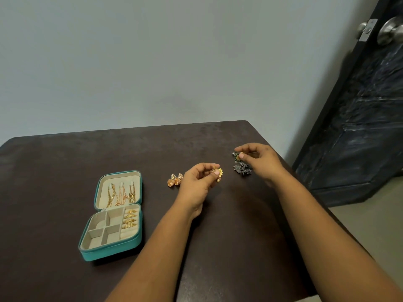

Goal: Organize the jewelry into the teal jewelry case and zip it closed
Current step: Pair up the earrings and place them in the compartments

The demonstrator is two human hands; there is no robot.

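The teal jewelry case [133, 244] lies open at the table's left, with chains [121, 194] hanging in its lid and several gold rings [130, 218] in the ring roll; its square compartments hold nothing. My left hand [197, 182] pinches a small gold earring [218, 171] with a pearl drop, lifted just above the table. My right hand [259, 159] pinches another small gold piece [239, 155] above a pair of dark silver-green earrings [242, 167]. Two copper-gold jhumka earrings [175, 180] lie on the table just left of my left hand.
A dark brown table [65, 171] stands against a pale grey wall. A dark door [359, 105] with a steel knob is at the right, beyond the table's right edge.
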